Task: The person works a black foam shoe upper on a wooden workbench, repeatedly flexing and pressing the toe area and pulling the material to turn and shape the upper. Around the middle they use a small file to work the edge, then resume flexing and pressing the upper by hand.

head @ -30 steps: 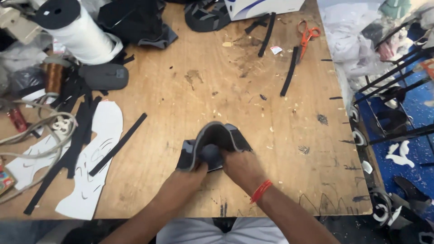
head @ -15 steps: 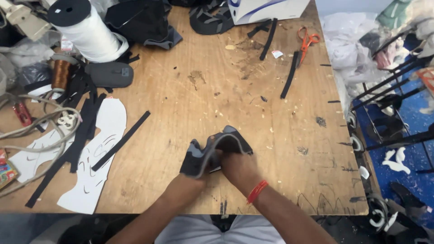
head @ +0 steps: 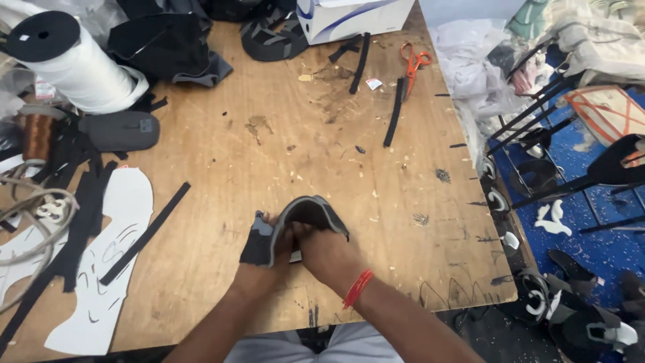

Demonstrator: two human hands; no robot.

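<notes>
Both hands — left hand (head: 263, 263), right hand (head: 322, 254) — pinch the shoe upper (head: 295, 218), arched crosswise, opening toward the person.

A white cardboard box (head: 353, 17) with blue markings stands at the table's far edge.

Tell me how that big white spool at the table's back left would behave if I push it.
The white spool lies on its side, so it would probably roll rather than slide. Thickly wound, it looks fairly heavy for its size. The grey pouch lies close by and might stop it.
</notes>
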